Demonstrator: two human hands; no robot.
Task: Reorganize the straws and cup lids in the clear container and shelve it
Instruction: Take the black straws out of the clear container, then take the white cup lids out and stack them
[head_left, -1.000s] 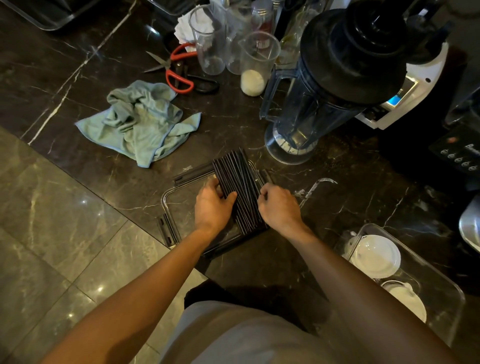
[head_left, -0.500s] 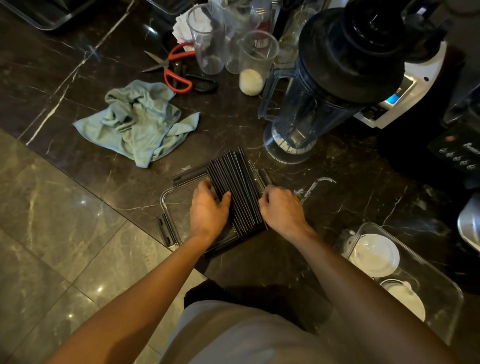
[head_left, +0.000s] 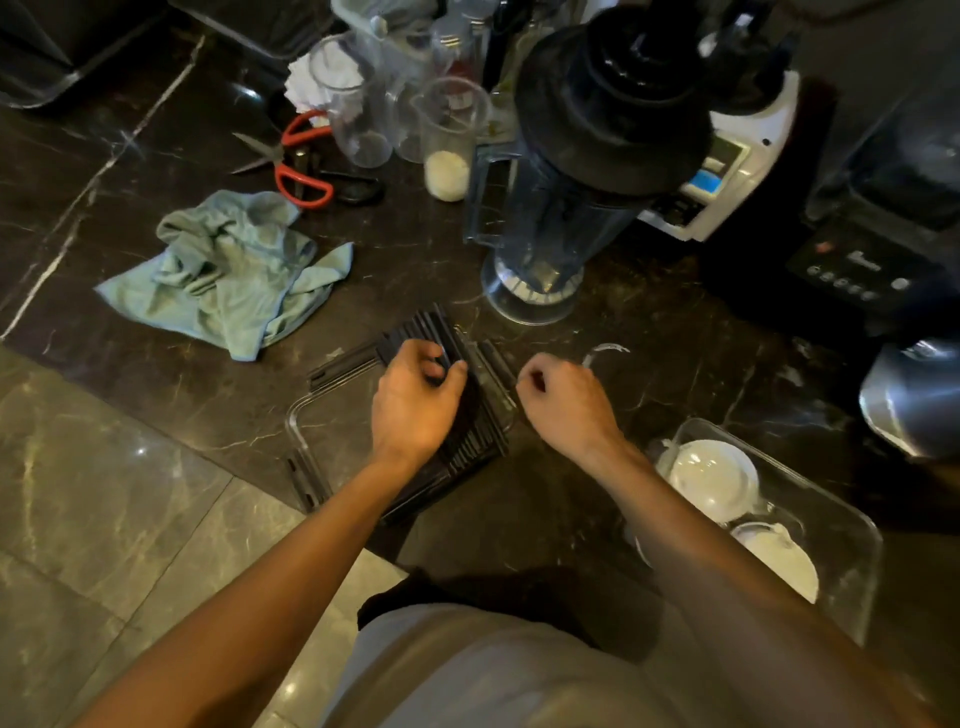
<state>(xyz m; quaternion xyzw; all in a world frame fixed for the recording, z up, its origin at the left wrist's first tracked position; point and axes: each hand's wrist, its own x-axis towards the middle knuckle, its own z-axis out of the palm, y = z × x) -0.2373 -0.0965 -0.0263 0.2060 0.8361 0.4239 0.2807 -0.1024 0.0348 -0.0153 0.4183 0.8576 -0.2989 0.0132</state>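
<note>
A bundle of black straws (head_left: 475, 434) lies across a flat clear tray with black side clips (head_left: 300, 423) near the counter's front edge. My left hand (head_left: 415, 402) rests on top of the bundle with its fingers curled around the straws. My right hand (head_left: 566, 405) is just to the right of the bundle, apart from it, fingers curled shut with nothing visible in them. At the lower right stands a clear container (head_left: 854, 525) holding white cup lids (head_left: 711, 478).
A crumpled teal cloth (head_left: 228, 270) lies at the left, with red-handled scissors (head_left: 304, 174) behind it. A blender jar (head_left: 561, 208) and clear measuring cups (head_left: 449, 140) stand close behind the straws. The counter edge (head_left: 156, 415) drops to the floor at the left.
My right hand has let go of the straws and moved right. My left hand has shifted from the bundle's left side onto its top, and the straws slid toward the tray's right side.
</note>
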